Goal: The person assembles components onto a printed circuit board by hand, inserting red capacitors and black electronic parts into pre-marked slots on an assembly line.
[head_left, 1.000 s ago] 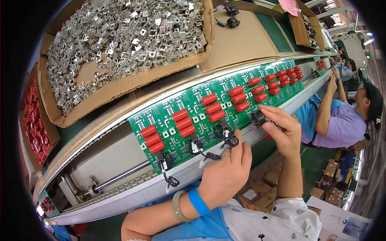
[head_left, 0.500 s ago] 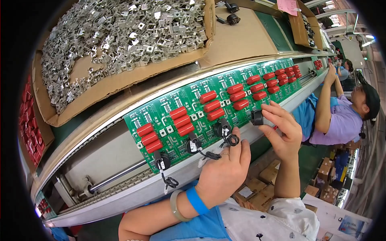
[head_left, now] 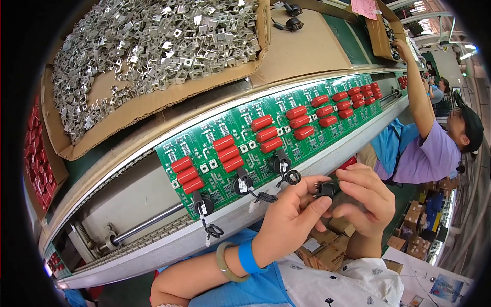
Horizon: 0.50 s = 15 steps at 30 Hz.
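Over the rail's near edge, my left hand (head_left: 289, 217) pinches a black pinned component (head_left: 328, 190) between thumb and fingers; its row of thin pins faces left. My right hand (head_left: 365, 197) is just right of it, with fingers apart and curved and the thumb a little blurred. Whether a right fingertip touches the component is hard to tell. Beyond the hands, a green circuit board (head_left: 217, 180) carries rows of red capacitors (head_left: 228, 154). Along its near edge sit black round coils (head_left: 242, 185) with labelled, bundled black leads (head_left: 266, 197).
A cardboard box (head_left: 169, 100) of metal clips stands at the far left, beside a box of red parts (head_left: 38, 158). A metal conveyor rail (head_left: 128, 261) runs along the near side. At right, a co-worker in purple (head_left: 434, 158) reaches into a small carton (head_left: 381, 38).
The black component has come nearer and passed from my right hand to my left. My left hand has left the board's coil leads. The boards have shifted slightly left; the co-worker's arm has risen.
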Motion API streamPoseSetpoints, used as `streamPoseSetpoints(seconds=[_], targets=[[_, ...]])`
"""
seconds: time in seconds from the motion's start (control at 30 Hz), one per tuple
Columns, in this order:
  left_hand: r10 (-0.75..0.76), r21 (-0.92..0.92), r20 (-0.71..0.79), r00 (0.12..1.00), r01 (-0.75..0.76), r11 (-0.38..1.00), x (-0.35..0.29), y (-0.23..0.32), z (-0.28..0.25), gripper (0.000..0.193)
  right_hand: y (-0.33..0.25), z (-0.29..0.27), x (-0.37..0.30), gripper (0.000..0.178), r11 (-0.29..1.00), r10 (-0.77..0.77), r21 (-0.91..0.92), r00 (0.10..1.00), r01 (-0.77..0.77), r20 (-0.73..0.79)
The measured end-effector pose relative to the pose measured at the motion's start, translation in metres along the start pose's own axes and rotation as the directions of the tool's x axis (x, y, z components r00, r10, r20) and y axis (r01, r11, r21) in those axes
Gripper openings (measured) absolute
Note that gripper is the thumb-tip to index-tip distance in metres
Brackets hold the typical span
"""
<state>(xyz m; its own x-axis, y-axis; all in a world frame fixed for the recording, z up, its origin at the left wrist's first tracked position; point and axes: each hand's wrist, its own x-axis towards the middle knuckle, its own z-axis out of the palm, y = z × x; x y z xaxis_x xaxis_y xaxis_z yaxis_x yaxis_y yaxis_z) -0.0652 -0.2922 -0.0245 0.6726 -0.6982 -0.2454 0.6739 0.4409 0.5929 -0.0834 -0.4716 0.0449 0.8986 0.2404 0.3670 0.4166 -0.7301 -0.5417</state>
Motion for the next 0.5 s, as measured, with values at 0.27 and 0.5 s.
streamPoseSetpoints(seconds=[0.27,0.5], targets=[[-0.108,-0.195,0.028,0.994,0.112,0.974,0.001,0.015,0.005,0.031,-0.014,0.012,-0.019,0.034,0.928,-0.141,-0.351,0.990,0.129,-0.008],[-0.158,-0.171,0.070,0.985,0.168,0.971,0.002,0.009,-0.001,0.032,-0.005,0.018,-0.024,0.029,0.963,-0.070,-0.266,0.995,0.047,-0.077]])
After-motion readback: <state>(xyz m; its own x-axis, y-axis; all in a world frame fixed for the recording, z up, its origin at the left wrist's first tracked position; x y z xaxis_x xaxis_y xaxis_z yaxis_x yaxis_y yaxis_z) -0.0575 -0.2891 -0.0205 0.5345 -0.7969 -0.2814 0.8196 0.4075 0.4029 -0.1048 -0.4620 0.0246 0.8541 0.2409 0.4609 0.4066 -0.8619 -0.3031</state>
